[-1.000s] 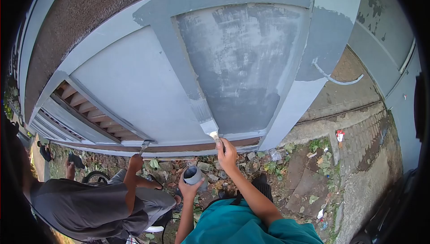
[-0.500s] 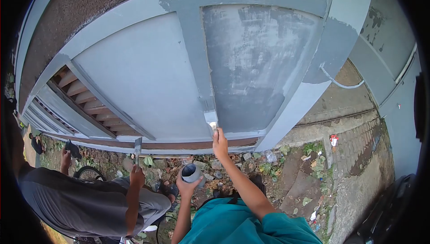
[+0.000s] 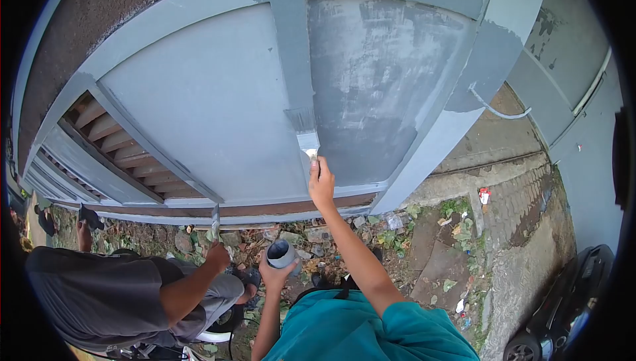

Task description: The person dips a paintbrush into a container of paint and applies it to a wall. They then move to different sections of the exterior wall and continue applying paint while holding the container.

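Note:
My right hand [image 3: 322, 185] grips the handle of a flat paintbrush [image 3: 309, 142]. Its bristles press against the lower part of a narrow upright strip [image 3: 293, 62] between two wall panels. A darker, wet-looking patch [image 3: 300, 120] of grey paint lies just above the bristles. Low in the middle, my left hand [image 3: 271, 276] is wrapped round a grey paint cup [image 3: 281, 253], its dark opening tilted up. To the right of the strip, one panel [image 3: 384, 76] carries streaky, uneven grey paint; the panel [image 3: 199, 102] on the left is an even light grey.
On the left a co-worker in a dark shirt [image 3: 99, 295] holds another paintbrush [image 3: 215, 220] near the wall's base. Brown slats [image 3: 119, 142] fill an opening. Leaves and stones [image 3: 318, 245] litter the ground. A black car [image 3: 563, 308] stands at lower right.
My right hand has moved the paintbrush up and slightly left along the strip, and a darker patch now shows there. The co-worker's hand and brush have shifted right. My left hand still holds the cup.

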Demonstrator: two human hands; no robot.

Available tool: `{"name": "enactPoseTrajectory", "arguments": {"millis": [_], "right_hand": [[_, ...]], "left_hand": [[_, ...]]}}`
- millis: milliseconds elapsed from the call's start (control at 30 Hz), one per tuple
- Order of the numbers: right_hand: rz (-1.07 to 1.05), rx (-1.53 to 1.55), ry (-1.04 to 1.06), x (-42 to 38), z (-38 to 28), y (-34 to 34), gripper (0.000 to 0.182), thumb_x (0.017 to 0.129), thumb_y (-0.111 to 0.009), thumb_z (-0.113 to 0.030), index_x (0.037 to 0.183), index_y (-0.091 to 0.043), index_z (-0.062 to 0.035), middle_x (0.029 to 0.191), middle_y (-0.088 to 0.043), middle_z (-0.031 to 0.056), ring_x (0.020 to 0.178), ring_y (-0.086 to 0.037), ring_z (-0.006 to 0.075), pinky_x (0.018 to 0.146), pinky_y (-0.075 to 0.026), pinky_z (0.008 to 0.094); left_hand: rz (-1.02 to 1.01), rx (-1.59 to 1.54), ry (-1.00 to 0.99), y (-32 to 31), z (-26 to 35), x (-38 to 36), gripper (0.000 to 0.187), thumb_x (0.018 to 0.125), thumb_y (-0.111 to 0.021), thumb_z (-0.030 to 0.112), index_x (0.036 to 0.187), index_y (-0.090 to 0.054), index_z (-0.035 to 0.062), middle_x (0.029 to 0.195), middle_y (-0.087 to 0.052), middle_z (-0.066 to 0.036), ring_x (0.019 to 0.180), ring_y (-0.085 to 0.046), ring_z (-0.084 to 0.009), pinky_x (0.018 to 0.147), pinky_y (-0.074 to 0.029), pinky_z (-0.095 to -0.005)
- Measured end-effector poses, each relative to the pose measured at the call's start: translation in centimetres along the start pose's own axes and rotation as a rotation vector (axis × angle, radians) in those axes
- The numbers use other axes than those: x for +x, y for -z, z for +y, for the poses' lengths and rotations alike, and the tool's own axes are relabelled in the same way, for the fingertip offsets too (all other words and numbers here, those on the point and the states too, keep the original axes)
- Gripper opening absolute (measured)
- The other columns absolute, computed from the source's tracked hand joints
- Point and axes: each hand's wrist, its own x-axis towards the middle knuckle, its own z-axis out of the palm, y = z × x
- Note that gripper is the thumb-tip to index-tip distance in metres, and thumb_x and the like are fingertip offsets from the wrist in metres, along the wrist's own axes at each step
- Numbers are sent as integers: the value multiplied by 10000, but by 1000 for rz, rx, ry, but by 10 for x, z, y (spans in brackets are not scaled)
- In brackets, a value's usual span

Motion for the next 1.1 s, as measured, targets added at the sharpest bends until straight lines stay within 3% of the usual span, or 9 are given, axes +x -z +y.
{"name": "enactPoseTrajectory", "arguments": {"millis": [133, 233, 267, 367, 500, 633, 800, 867, 1100], "right_hand": [[0, -68, -92, -40, 58, 0, 308, 1016, -418, -302, 1002, -542, -21, 636, -547, 90, 574, -547, 207, 570, -438, 352], [-16, -9, -114, -64, 52, 20, 317, 1016, -412, -296, 973, -550, -13, 637, -543, 86, 572, -534, 190, 567, -432, 333], [16, 9, -76, -65, 46, 22, 239, 991, -462, -238, 991, -581, -31, 625, -558, 159, 563, -583, 338, 532, -437, 397], [29, 37, 49, -42, 19, 19, 231, 986, -470, -237, 1014, -587, -40, 633, -563, 160, 579, -592, 348, 539, -442, 399], [-15, 3, 31, 0, -19, 8, 224, 986, -463, -245, 1057, -582, -69, 686, -598, 172, 653, -599, 412, 575, -450, 438], [-52, -54, -57, -7, 19, 0, 222, 991, -453, -245, 1053, -572, -69, 711, -606, 190, 675, -597, 424, 591, -449, 452], [-177, -9, -135, -59, 53, 32, 242, 999, -450, -243, 1017, -584, -43, 667, -587, 180, 590, -585, 353, 567, -446, 410], [-45, 93, -54, -65, 55, 37, 321, 1020, -425, -283, 959, -574, -5, 563, -486, 64, 504, -451, 131, 502, -379, 314], [-250, 296, 30, -13, 8, 51, 272, 1009, -462, -246, 941, -581, -11, 583, -473, 9, 521, -416, 72, 493, -359, 276]], "left_hand": [[-7, -43, -6, -2, -14, 5, 675, 557, -888, 185, 1125, -584, -16, 1035, -650, -111, 937, -629, -201, 865, -488, -336], [-35, -30, 11, -3, -17, 3, 694, 548, -880, 150, 1145, -573, -27, 1055, -645, -113, 952, -625, -197, 876, -488, -331], [-38, -20, 15, -5, -18, 3, 693, 545, -880, 146, 1141, -574, -29, 1050, -648, -113, 950, -626, -196, 875, -488, -330], [-58, -12, 10, -8, -22, 0, 666, 552, -894, 216, 1103, -589, -1, 1013, -657, -103, 924, -634, -211, 859, -490, -354], [-32, -3, 27, -11, -19, -4, 677, 554, -894, 219, 1112, -584, -5, 1015, -656, -113, 928, -635, -214, 862, -490, -355], [56, -17, 28, -13, -2, -11, 691, 560, -892, 190, 1140, -574, -10, 1032, -654, -122, 943, -631, -206, 872, -485, -349], [155, 4, 4, -17, 15, -22, 681, 557, -893, 183, 1130, -581, -16, 1029, -660, -115, 939, -632, -196, 868, -488, -338], [206, 7, 6, -23, 17, -28, 679, 559, -893, 187, 1128, -584, -18, 1025, -663, -113, 932, -634, -194, 866, -491, -337], [359, 85, 41, -64, 63, -55, 698, 575, -891, 250, 1144, -590, -21, 1043, -673, -129, 958, -650, -200, 873, -504, -345]]}}
